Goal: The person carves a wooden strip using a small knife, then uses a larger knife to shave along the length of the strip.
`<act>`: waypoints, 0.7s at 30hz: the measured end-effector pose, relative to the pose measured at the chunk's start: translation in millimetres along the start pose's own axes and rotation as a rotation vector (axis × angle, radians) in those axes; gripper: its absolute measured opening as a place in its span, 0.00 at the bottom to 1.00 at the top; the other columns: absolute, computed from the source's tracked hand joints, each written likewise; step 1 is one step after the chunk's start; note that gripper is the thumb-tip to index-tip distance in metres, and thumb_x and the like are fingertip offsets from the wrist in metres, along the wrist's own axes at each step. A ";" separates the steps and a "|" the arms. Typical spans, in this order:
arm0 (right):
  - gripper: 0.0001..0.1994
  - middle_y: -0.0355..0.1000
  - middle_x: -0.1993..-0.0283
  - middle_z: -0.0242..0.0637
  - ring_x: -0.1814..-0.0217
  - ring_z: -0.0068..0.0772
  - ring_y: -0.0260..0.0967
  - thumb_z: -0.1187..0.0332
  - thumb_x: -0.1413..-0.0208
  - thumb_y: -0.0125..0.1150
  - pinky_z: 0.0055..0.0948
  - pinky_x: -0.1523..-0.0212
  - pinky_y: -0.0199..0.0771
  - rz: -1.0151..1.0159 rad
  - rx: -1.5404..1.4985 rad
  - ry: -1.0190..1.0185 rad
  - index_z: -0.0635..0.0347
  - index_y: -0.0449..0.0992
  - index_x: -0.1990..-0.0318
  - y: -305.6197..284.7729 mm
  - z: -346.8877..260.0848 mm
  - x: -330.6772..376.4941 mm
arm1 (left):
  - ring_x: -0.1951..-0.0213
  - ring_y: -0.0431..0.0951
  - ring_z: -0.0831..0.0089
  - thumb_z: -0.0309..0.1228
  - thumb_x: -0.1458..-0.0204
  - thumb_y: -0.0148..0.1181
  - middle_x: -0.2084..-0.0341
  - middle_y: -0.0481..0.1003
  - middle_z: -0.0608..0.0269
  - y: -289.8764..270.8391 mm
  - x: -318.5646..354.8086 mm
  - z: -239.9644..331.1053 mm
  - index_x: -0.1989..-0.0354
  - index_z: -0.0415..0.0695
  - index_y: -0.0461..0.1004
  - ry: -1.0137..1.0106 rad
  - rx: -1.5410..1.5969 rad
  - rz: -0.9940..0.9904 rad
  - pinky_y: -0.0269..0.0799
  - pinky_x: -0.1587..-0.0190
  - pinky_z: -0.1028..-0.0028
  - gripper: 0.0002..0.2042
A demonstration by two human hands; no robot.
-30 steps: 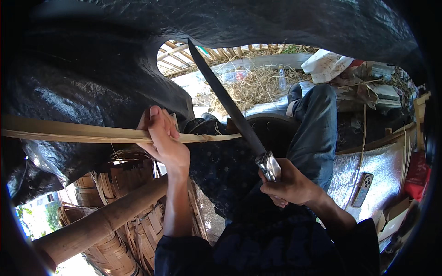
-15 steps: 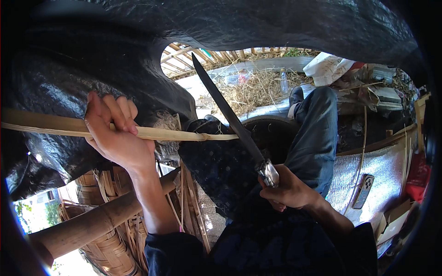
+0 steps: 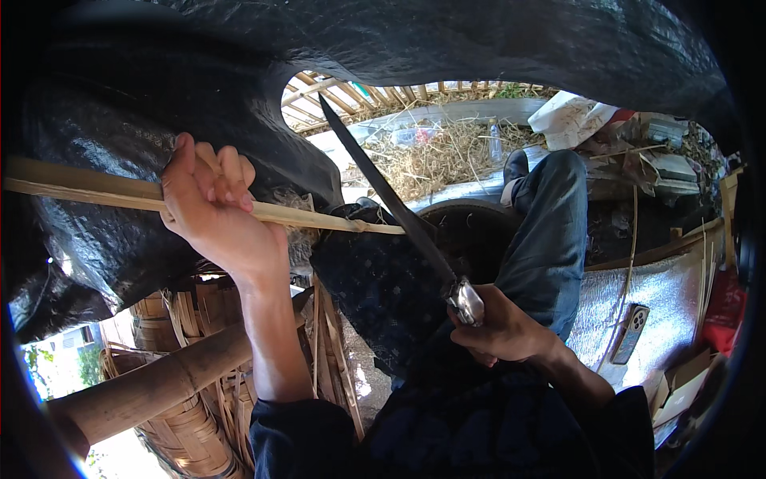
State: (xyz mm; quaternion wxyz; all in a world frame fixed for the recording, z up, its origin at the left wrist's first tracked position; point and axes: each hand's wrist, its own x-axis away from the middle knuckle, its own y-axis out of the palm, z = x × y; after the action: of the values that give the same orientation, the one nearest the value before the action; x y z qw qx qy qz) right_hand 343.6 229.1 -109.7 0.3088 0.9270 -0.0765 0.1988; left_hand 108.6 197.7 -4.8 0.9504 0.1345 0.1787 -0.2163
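Note:
A long pale bamboo strip (image 3: 299, 216) runs from the left side to the middle, slanting down to the right. My left hand (image 3: 215, 195) is closed around it, palm turned up and fingers curled over. Its right end meets the dark blade of a machete (image 3: 383, 185). My right hand (image 3: 503, 327) grips the machete by its handle, beside a shiny metal collar (image 3: 465, 303). The blade points up and away to the left. A dark patterned cloth (image 3: 351, 279) covers my left leg under the strip.
A thick bamboo pole (image 3: 159, 387) crosses the lower left beside woven bamboo baskets (image 3: 191, 435). Black plastic sheeting (image 3: 159, 104) hangs at the left and above. Straw (image 3: 431, 164) lies beyond my feet. A phone (image 3: 630, 334) rests on silvery matting at the right.
My left hand has moved up and slightly right, tilting the bamboo strip more steeply. The machete's tip has swung slightly left; my right hand has hardly moved.

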 end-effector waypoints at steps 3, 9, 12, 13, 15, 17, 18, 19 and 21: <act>0.06 0.60 0.89 0.31 0.92 0.21 0.58 0.76 0.54 0.51 0.21 0.91 0.57 -0.028 0.062 0.004 0.65 0.61 0.71 3.9 1.2 -4.4 | 0.89 0.45 0.84 0.29 0.50 0.46 0.92 0.45 0.72 3.0 0.9 -5.3 0.88 0.47 0.53 0.053 0.003 0.105 0.40 0.83 0.80 0.16; 0.06 0.60 0.89 0.32 0.92 0.22 0.59 0.75 0.53 0.51 0.22 0.91 0.57 -0.058 0.068 0.031 0.65 0.60 0.70 6.7 1.4 -20.9 | 0.88 0.46 0.84 0.28 0.52 0.49 0.90 0.47 0.72 -4.7 -0.6 -8.0 0.84 0.42 0.62 0.056 0.101 0.013 0.41 0.83 0.80 0.10; 0.06 0.60 0.90 0.34 0.92 0.23 0.60 0.75 0.54 0.50 0.22 0.91 0.57 -0.085 0.127 0.064 0.66 0.60 0.70 2.8 2.8 -25.4 | 0.90 0.45 0.84 0.26 0.50 0.45 0.92 0.47 0.72 3.3 3.3 -4.7 0.88 0.50 0.48 0.054 -0.008 0.111 0.42 0.84 0.82 0.17; 0.06 0.60 0.90 0.34 0.92 0.23 0.60 0.75 0.54 0.50 0.22 0.91 0.57 -0.086 0.128 0.067 0.66 0.60 0.70 2.5 2.6 -26.0 | 0.90 0.45 0.85 0.26 0.50 0.45 0.92 0.47 0.72 3.0 3.6 -4.3 0.88 0.50 0.48 0.047 0.018 0.075 0.42 0.84 0.83 0.17; 0.06 0.60 0.90 0.34 0.92 0.24 0.60 0.75 0.54 0.49 0.22 0.91 0.58 -0.086 0.161 0.090 0.67 0.60 0.69 1.9 2.4 -26.5 | 0.90 0.45 0.85 0.26 0.50 0.45 0.92 0.47 0.72 2.9 4.6 -3.8 0.88 0.50 0.48 0.040 0.043 0.041 0.42 0.84 0.83 0.17; 0.07 0.60 0.90 0.35 0.92 0.24 0.60 0.75 0.54 0.49 0.22 0.91 0.58 -0.105 0.104 0.116 0.67 0.60 0.69 -2.6 5.0 -28.2 | 0.89 0.45 0.85 0.26 0.50 0.45 0.92 0.47 0.72 4.7 5.1 -4.5 0.88 0.50 0.48 0.061 0.023 0.026 0.41 0.84 0.82 0.17; 0.07 0.60 0.90 0.35 0.92 0.24 0.60 0.75 0.54 0.49 0.22 0.91 0.58 -0.127 0.044 0.140 0.67 0.60 0.68 -4.3 5.5 -28.8 | 0.89 0.45 0.85 0.26 0.50 0.45 0.92 0.47 0.72 4.6 5.0 -4.9 0.88 0.50 0.48 0.060 0.027 0.025 0.41 0.84 0.82 0.17; 0.07 0.60 0.90 0.35 0.92 0.24 0.60 0.75 0.54 0.49 0.22 0.91 0.58 -0.123 0.045 0.139 0.67 0.60 0.68 -4.5 3.7 -28.2 | 0.89 0.45 0.85 0.26 0.50 0.45 0.92 0.47 0.72 4.3 4.6 -4.9 0.88 0.50 0.48 0.055 0.020 0.017 0.41 0.83 0.82 0.17; 0.09 0.61 0.89 0.35 0.91 0.23 0.61 0.75 0.54 0.50 0.22 0.91 0.58 -0.104 0.186 0.103 0.68 0.60 0.65 -4.0 -1.8 -26.3 | 0.89 0.45 0.85 0.26 0.50 0.44 0.91 0.46 0.72 2.3 3.7 -5.6 0.88 0.50 0.48 0.049 0.017 0.005 0.41 0.83 0.82 0.17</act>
State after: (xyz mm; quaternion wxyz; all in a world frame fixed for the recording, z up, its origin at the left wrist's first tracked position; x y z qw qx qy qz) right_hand 320.1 233.8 -121.5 0.2349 0.9429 0.0065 0.2361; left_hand 111.2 200.2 -10.9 0.9451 0.1482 0.1998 -0.2118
